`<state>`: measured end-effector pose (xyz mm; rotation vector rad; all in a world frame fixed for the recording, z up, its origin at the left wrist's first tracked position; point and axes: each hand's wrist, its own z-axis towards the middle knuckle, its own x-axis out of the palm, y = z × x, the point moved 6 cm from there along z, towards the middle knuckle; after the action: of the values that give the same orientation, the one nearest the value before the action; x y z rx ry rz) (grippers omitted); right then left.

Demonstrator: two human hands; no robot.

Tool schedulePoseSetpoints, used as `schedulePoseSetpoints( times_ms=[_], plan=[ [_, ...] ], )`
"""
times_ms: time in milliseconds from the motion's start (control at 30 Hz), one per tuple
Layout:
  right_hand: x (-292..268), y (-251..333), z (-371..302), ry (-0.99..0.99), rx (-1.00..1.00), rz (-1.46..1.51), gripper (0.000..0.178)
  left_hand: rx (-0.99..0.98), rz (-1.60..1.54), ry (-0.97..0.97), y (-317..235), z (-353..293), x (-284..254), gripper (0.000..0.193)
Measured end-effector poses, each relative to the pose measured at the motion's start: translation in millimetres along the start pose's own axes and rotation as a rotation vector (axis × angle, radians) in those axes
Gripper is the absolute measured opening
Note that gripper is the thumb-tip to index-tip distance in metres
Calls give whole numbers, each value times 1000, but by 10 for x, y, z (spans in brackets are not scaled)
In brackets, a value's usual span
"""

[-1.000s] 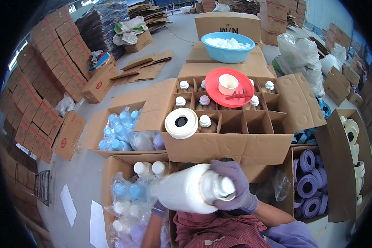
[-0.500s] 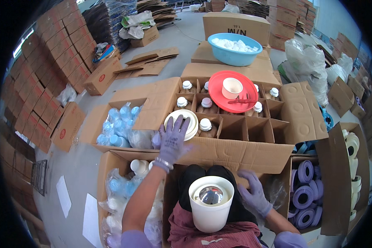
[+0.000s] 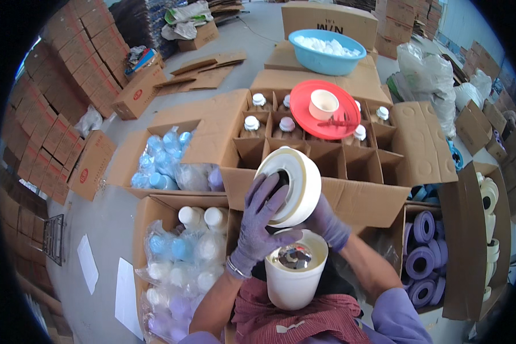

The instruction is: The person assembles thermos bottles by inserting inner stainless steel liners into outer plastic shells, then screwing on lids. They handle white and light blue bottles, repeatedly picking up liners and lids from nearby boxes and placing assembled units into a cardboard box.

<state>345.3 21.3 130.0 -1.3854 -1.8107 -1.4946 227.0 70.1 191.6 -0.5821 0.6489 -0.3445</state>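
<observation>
A thick white ring-shaped part (image 3: pixel 305 186) is tilted above my lap, its round opening facing my left hand (image 3: pixel 264 221). My left fingers curl over the opening's edge, and the thumb lies under the part. My right hand (image 3: pixel 328 225) grips the part from its right side, with the fingertips hidden behind it. Just below, a white cylindrical vessel (image 3: pixel 296 286) stands upright in my lap. A shiny silver rounded insert (image 3: pixel 295 257) shows inside its top.
Ahead, a divided carton (image 3: pixel 327 200) holds several bottles, with a red plate (image 3: pixel 304 123) and cream cup (image 3: pixel 324 104) on top. Bagged white and blue parts fill a left carton (image 3: pixel 183 200); purple rings (image 3: pixel 421 261) lie at right. A blue basin (image 3: pixel 327 67) stands farther back.
My left hand has lifted the white part off the carton and brought it above the vessel. My right hand has moved up from beside the vessel to the part.
</observation>
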Motion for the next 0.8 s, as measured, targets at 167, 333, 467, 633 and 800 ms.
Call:
schedulePoseSetpoints(
  times_ms=[167,333,467,633,800],
  plan=[
    [-499,147,-223,353,32,-598,40,-24,-255,201,129,-105,-23,74],
    [-988,330,-515,-98,-62,-932,44,84,-226,584,206,-448,41,70],
    [-739,7,-653,74,-348,-912,47,187,-276,662,134,-419,107,70],
    [-571,-106,-731,83,-469,-1160,35,174,-317,658,153,-579,171,70],
    [-607,-290,-484,420,-373,-913,32,251,251,622,-359,-675,251,63]
  ],
)
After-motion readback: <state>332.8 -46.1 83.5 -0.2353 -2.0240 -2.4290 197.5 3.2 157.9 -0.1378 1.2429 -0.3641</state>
